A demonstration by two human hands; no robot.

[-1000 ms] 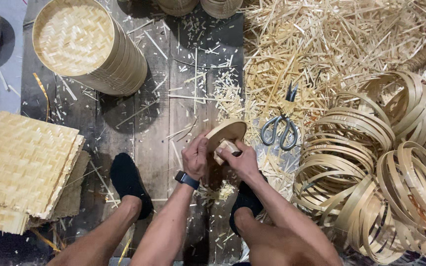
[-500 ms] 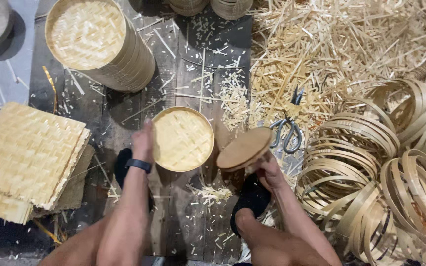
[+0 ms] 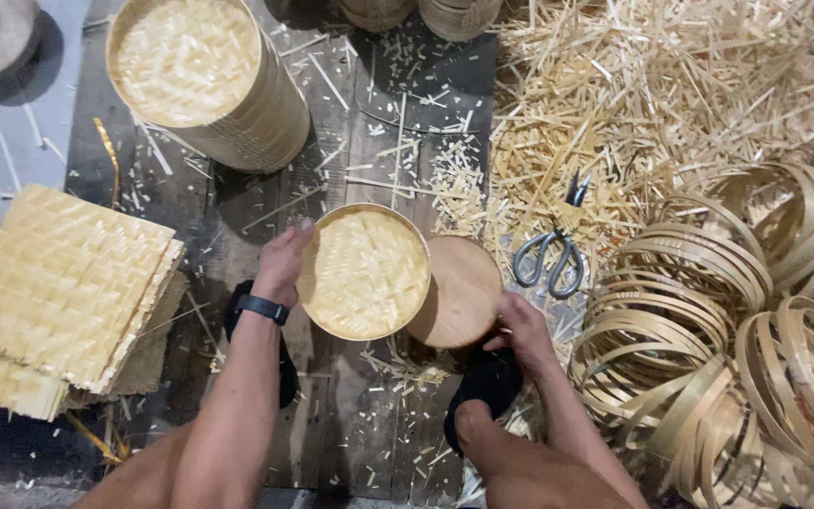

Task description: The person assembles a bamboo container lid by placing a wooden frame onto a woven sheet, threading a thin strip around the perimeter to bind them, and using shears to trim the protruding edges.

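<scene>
Woven mats (image 3: 58,292) lie stacked at far left. Left hand (image 3: 282,264) grips the rim of a round woven tray (image 3: 365,271), held above the floor planks. Right hand (image 3: 523,330) clasps a wooden disc (image 3: 461,292); scissors (image 3: 550,256) lie beside.

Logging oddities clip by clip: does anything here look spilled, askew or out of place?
Nothing is damaged, but the floor is messy. Bamboo scraps lie strewn over the boards, and the scissors lie half buried at the pile's edge. The left hand holds a woven round tray; the right hand rests by a wooden disc.
</scene>
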